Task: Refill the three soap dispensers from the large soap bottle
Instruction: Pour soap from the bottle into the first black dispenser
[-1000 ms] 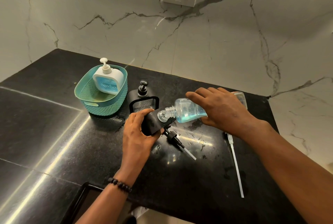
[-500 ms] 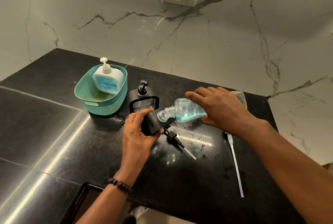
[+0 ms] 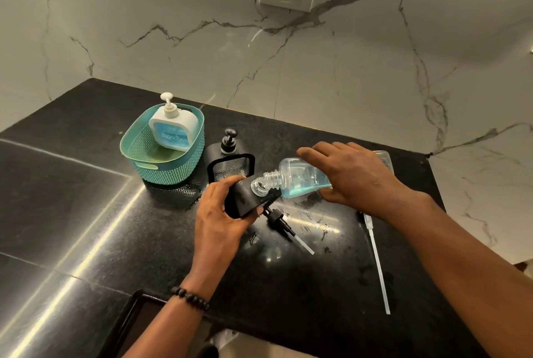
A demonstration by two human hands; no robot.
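Left hand (image 3: pixel 222 213) grips black dispenser (image 3: pixel 248 199), tilted, right of basket (image 3: pixel 161 167) | right hand (image 3: pixel 352 176) grips bottle (image 3: pixel 300 179) on its side, mouth at dispenser | white dispenser (image 3: pixel 173 130) in basket | pump (image 3: pixel 285 228) on surface (image 3: pixel 86 213)

Bare forearms, black beaded bracelet (image 3: pixel 189 297) on left wrist

Counter (image 3: pixel 86 213) black, speckled. Wall (image 3: pixel 173 40) white marble, grey veins. Basket (image 3: pixel 173 176) teal, perforated. Soap bottle (image 3: pixel 300 179) clear, blue liquid. Two dispensers black, one (image 3: pixel 176 127) white.
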